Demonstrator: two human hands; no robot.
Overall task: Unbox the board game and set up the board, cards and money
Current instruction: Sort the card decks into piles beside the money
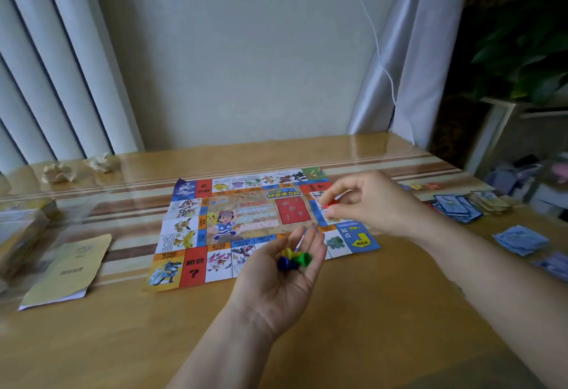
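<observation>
The game board [196,235] lies flat on the table [353,333]. Over the board's near edge the left hand [276,281] is turned palm up, its fingers loosely spread, with blue, yellow and green pawns [293,260] lying on them. Above the board's right side the right hand [372,201] pinches a red pawn [330,203] between thumb and fingers, while blue-backed cards [458,209] lie scattered right of the board.

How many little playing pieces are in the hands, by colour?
Blue plastic pawn on the left hand: 1
Green plastic pawn, same hand: 1
Yellow plastic pawn, same hand: 1
Red plastic pawn, pinched by right hand: 1
Total: 4
</observation>
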